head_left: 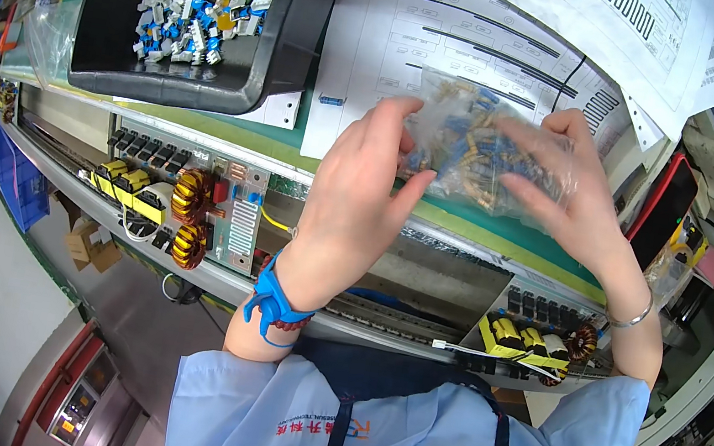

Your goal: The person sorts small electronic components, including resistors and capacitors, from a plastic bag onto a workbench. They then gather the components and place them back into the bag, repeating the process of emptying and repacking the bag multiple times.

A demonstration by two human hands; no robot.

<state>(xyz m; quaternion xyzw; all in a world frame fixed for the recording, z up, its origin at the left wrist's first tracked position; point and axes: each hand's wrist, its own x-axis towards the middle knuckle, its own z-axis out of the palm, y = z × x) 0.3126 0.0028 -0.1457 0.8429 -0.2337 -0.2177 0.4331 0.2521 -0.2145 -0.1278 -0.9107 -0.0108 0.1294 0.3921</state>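
A clear plastic bag (483,154) of blue-bodied resistors with tan tape at their ends lies over the paper sheets, between my two hands. My left hand (358,186) is at the bag's left edge, fingers curled against it and thumb pointing toward the contents. From the other side my right hand (570,186) grips the bag, its fingers partly covered by the film and slightly blurred. Whether those fingers are inside the bag or beneath its film, I cannot tell. One loose blue resistor (331,101) rests on the paper left of my left hand.
A black bin (290,56) holds many small white and blue parts. Printed sheets (380,5) cover the bench's far side. Along the rail nearer me sit a circuit board (237,224) with copper coils at left and another board (526,327) at right. A red-edged dark device (668,210) stands far right.
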